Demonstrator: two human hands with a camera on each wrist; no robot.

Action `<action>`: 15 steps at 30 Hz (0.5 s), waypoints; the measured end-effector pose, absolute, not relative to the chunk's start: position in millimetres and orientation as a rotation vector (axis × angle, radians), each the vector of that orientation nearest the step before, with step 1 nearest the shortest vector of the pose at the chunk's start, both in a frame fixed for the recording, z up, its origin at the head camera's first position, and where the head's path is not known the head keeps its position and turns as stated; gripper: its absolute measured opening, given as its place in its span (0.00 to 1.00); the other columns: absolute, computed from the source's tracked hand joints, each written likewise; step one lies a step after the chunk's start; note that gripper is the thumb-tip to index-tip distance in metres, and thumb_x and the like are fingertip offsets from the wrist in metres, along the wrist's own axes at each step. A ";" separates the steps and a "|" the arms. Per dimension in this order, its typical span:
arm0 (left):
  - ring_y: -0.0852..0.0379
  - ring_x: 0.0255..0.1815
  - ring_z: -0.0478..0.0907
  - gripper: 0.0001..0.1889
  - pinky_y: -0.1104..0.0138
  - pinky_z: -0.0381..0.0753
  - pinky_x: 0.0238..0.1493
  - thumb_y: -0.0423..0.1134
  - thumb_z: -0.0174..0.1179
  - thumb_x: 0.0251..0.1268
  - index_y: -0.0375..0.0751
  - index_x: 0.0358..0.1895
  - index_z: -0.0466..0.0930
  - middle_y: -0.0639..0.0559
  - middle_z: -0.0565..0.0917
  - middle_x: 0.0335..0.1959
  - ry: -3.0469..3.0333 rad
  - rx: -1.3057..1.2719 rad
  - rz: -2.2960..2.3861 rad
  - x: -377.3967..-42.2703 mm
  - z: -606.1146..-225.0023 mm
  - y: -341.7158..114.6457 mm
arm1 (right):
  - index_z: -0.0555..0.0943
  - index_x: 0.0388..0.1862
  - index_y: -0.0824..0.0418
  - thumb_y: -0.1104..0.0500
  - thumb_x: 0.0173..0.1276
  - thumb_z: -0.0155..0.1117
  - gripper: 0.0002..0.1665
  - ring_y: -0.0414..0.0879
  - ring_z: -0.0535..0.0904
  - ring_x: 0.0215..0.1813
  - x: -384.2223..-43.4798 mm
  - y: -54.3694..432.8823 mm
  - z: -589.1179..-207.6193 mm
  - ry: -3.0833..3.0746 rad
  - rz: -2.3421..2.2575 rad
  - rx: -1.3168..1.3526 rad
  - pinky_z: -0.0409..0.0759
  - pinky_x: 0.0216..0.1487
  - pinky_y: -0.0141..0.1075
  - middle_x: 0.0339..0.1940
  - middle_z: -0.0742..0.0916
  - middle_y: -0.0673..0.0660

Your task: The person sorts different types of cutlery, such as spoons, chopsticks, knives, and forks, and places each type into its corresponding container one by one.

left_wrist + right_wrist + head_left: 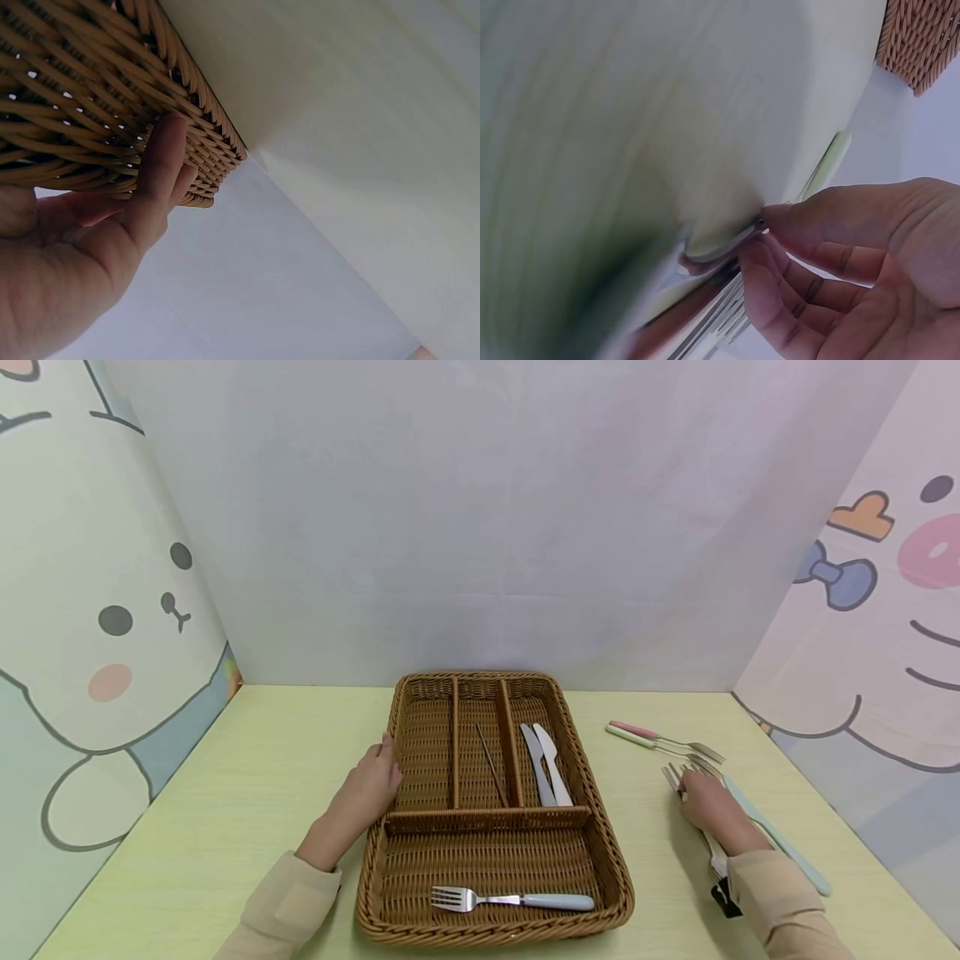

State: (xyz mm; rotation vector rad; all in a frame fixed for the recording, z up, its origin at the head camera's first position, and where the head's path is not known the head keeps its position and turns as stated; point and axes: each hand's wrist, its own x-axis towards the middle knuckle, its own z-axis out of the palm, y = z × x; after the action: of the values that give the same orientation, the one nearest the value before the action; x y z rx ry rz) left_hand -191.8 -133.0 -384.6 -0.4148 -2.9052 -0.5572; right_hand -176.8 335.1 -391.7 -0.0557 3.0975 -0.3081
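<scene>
Brown wicker basket (480, 858), centre of frame; left hand (372, 787) grips its left wall, fingers curled on wicker. Right hand (712, 810), right of frame: thumb and fingertips pinched together on fork (717, 857), tines pointing upper left. Best: firm pinch, lift straight up, avoid dragging teal-handled utensil (795, 857) just beside. Brace basket lightly; too much push might shift it.
</scene>
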 end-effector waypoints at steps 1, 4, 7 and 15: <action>0.58 0.19 0.67 0.30 0.69 0.67 0.18 0.31 0.48 0.64 0.17 0.65 0.51 0.26 0.72 0.52 -2.905 -0.416 -0.557 -191.6 -384.5 -133.1 | 0.75 0.34 0.75 0.73 0.51 0.53 0.10 0.59 0.77 0.34 -176.4 334.9 -392.1 3.101 -0.305 -0.058 0.75 0.36 0.50 0.32 0.80 0.68; 0.58 0.19 0.67 0.30 0.69 0.67 0.18 0.31 0.48 0.64 0.17 0.65 0.51 0.26 0.72 0.52 -2.903 -0.416 -0.555 -191.7 -384.5 -133.0 | 0.76 0.33 0.75 0.73 0.51 0.52 0.10 0.60 0.77 0.35 -175.3 334.0 -393.4 3.102 -0.292 -0.054 0.75 0.36 0.51 0.32 0.81 0.68; 0.59 0.19 0.66 0.30 0.69 0.67 0.18 0.31 0.48 0.64 0.17 0.65 0.51 0.26 0.72 0.52 -2.906 -0.414 -0.551 -191.8 -384.7 -133.0 | 0.76 0.33 0.75 0.72 0.50 0.53 0.10 0.61 0.77 0.34 -175.6 332.9 -394.4 3.096 -0.294 -0.032 0.75 0.35 0.51 0.31 0.80 0.67; 0.58 0.19 0.67 0.30 0.69 0.67 0.18 0.31 0.48 0.64 0.18 0.65 0.50 0.26 0.71 0.53 -2.911 -0.405 -0.574 -191.9 -384.5 -133.0 | 0.75 0.33 0.76 0.71 0.45 0.57 0.13 0.54 0.76 0.31 -176.6 328.3 -392.7 3.037 -0.323 0.041 0.75 0.33 0.47 0.29 0.81 0.66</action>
State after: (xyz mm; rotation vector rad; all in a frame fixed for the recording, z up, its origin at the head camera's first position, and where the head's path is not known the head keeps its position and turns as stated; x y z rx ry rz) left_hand -191.9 -133.0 -384.5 -0.4046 -2.9106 -0.5736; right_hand -176.6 328.3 -392.7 0.0414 3.0373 -0.3232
